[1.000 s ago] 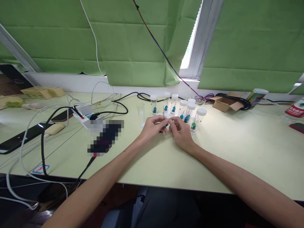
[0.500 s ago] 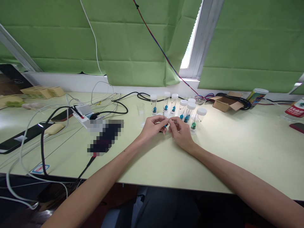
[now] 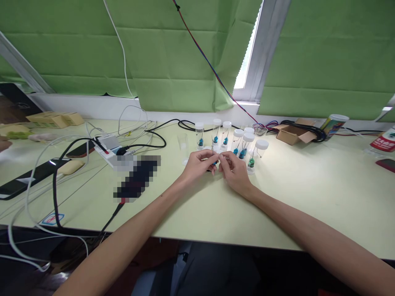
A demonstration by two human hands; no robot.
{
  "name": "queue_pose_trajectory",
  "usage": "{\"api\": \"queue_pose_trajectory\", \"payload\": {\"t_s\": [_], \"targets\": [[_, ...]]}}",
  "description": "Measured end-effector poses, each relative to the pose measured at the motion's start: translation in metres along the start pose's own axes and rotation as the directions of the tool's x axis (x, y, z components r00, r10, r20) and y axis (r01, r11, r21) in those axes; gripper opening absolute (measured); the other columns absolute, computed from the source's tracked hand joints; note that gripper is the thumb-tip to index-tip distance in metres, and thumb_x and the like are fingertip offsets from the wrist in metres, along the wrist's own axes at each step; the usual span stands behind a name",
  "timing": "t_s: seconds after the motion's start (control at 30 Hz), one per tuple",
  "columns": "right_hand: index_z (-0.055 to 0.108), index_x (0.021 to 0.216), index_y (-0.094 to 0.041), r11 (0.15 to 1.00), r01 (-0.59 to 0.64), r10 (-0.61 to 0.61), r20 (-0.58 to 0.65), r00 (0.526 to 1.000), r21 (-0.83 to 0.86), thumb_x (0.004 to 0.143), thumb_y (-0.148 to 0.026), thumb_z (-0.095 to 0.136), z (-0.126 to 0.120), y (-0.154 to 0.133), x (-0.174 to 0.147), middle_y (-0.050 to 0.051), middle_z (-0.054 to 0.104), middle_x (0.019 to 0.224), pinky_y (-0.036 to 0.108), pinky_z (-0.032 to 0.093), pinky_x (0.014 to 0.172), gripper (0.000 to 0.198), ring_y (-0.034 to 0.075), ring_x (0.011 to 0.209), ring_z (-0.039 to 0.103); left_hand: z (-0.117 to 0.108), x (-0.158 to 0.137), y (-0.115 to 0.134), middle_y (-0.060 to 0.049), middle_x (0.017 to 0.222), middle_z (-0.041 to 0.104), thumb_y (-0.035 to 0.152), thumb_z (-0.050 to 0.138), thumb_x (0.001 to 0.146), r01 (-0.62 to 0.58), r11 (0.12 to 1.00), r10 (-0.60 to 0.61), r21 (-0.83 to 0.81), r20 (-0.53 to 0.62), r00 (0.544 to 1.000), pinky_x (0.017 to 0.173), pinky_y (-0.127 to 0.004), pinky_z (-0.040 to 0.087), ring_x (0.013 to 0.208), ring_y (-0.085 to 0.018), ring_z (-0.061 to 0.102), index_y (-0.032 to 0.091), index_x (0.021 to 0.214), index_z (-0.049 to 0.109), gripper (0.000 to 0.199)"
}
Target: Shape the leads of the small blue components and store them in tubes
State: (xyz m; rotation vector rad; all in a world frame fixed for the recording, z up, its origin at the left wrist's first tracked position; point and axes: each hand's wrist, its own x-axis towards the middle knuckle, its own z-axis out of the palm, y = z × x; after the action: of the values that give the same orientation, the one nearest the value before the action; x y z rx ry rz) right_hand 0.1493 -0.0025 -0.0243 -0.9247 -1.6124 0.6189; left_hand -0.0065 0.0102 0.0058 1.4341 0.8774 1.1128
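My left hand (image 3: pixel 199 165) is closed in a pinch on a small blue piece with a thin wire stem (image 3: pixel 215 163), most of it hidden by the fingers. My right hand (image 3: pixel 235 172) meets it fingertip to fingertip, thumb and forefinger pressed together; what they pinch is too small to make out. Just behind the hands stand several clear vials with white caps (image 3: pixel 226 124), each with a blue wired piece inside. A similar capped vial holding a green piece (image 3: pixel 251 163) stands beside my right hand. Left of my left hand is an uncapped clear tube (image 3: pixel 183 149).
Cables, a power strip (image 3: pixel 108 150) and a black phone (image 3: pixel 31 179) lie on the left. An open cardboard box (image 3: pixel 294 133) and a canister (image 3: pixel 333 127) stand at the back right, near a bottle with a red label (image 3: pixel 384 142). Another person's hand (image 3: pixel 4 144) shows at the left edge.
My hands stay almost still in the same pinch. At the far left edge, part of another person's hand has come into view.
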Motion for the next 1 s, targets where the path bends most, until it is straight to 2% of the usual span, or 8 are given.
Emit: {"api": "queue_pose_trajectory", "payload": {"t_s": [0.4,1.0], "targets": [[0.057,0.093,-0.021,1.0,-0.014,0.014,0.01,1.0,0.022,0.098,-0.048,0.048,0.0011,0.0014,-0.0004,-0.003,0.056,0.063,0.024,0.042,0.049,0.03,0.012,0.051,0.053,0.0011,0.0002,0.0009,-0.004,0.079,0.062,0.048,0.076,0.075,0.016,1.0,-0.016,-0.006,0.0,1.0,0.059,-0.028,0.049,0.061,-0.012,0.057,0.016,0.079,0.071,0.032],[0.057,0.093,-0.021,1.0,-0.012,0.012,0.011,1.0,0.02,0.098,-0.049,0.048,0.0006,0.0006,-0.0007,-0.003,0.055,0.061,0.024,0.041,0.049,0.03,0.011,0.051,0.052,0.0013,-0.0002,0.0011,-0.003,0.078,0.063,0.043,0.075,0.077,0.008,1.0,-0.008,-0.004,0.014,1.0,0.06,-0.029,0.048,0.06,-0.012,0.058,0.017,0.078,0.071,0.027]]}}
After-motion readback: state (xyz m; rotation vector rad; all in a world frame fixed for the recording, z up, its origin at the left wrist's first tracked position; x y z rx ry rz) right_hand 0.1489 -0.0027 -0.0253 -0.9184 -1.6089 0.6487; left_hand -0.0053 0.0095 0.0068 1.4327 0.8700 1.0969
